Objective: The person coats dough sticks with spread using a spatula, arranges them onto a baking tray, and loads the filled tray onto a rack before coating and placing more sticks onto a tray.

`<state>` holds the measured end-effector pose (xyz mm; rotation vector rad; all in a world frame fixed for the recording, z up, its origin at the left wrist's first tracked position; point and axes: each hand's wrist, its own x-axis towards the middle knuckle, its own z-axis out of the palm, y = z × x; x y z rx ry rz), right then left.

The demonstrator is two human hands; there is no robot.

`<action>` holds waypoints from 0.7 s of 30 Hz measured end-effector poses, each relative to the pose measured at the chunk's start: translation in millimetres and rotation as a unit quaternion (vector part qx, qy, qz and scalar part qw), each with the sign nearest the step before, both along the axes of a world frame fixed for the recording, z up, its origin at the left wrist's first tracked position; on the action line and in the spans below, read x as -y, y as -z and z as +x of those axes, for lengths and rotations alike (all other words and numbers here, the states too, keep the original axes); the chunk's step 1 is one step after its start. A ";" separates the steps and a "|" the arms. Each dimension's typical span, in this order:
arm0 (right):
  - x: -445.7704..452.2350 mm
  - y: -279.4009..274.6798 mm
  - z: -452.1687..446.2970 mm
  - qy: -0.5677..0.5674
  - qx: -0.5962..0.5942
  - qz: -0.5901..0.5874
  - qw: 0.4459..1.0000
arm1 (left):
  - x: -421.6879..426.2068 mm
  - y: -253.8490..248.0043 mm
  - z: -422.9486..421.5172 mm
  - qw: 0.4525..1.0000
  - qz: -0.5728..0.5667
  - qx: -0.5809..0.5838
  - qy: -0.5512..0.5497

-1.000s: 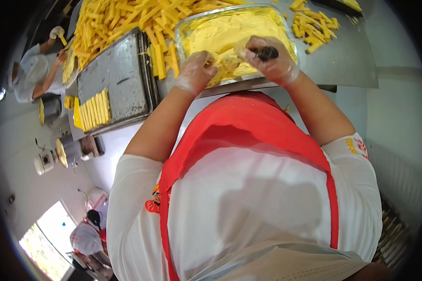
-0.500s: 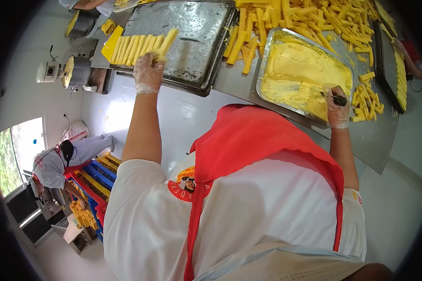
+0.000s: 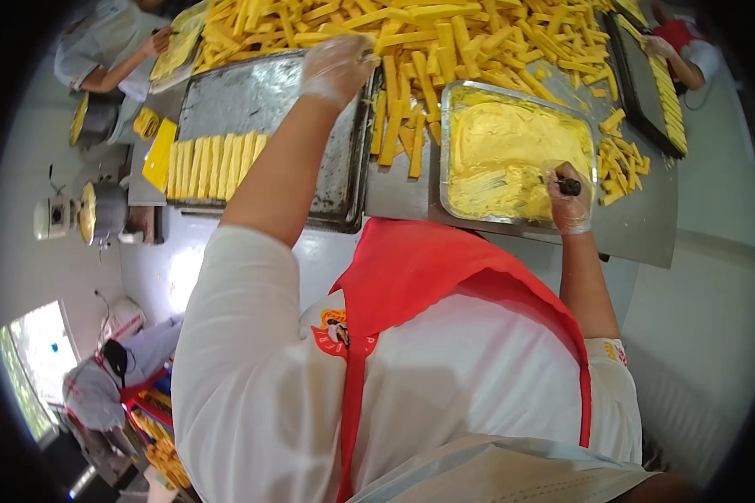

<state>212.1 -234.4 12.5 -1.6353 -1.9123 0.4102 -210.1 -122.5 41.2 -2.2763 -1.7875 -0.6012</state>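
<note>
My left hand [image 3: 337,71], in a clear plastic glove, reaches over the far right part of a dark metal baking tray [image 3: 310,180], at the edge of a pile of yellow sticks [image 3: 445,38]. Its fingers are partly hidden, so their grip is unclear. A row of yellow sticks [image 3: 214,166] lies side by side on the tray. My gloved right hand [image 3: 572,201] is closed round a black-handled tool [image 3: 569,187] over a silver rectangular pan [image 3: 446,159]. Pale yellow spread [image 3: 520,134] fills the pan; the tool's blade is mostly obscured.
Shorter sticks [image 3: 621,163] lie right of the pan. A yellow scraper [image 3: 159,158] borders the row. Co-workers stand at the far left [image 3: 113,50] and far right [image 3: 688,50], the latter beside another tray [image 3: 646,88]. Another person [image 3: 113,381] bends near crates behind me at left.
My left hand has left the row, where it held a yellow stick, and moved away from me and right to the pile. My right hand still grips the tool over the pan. The view has shifted.
</note>
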 end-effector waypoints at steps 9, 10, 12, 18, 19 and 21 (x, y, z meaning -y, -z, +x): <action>36.2 -46.3 -54.5 -0.089 -0.113 -0.008 0.990 | -104.5 40.5 35.2 0.989 -0.139 -0.051 0.028; 41.8 -44.3 -61.5 -0.138 -0.109 0.031 0.984 | -103.0 39.3 29.8 0.990 -0.124 -0.052 0.037; 40.8 -24.2 -54.3 -0.167 -0.050 0.035 0.984 | -82.8 33.1 11.4 0.996 -0.054 -0.047 0.053; 21.4 -34.9 19.4 0.033 -0.007 0.023 0.999 | 25.2 -9.9 15.1 0.903 -0.010 0.429 -0.038; 25.9 -45.2 21.6 0.036 0.039 0.040 0.998 | 38.9 -7.4 35.5 0.861 -0.049 0.503 0.047; 38.4 -47.6 20.2 -0.065 0.007 0.007 0.998 | 62.6 13.3 71.2 0.880 -0.072 0.433 0.181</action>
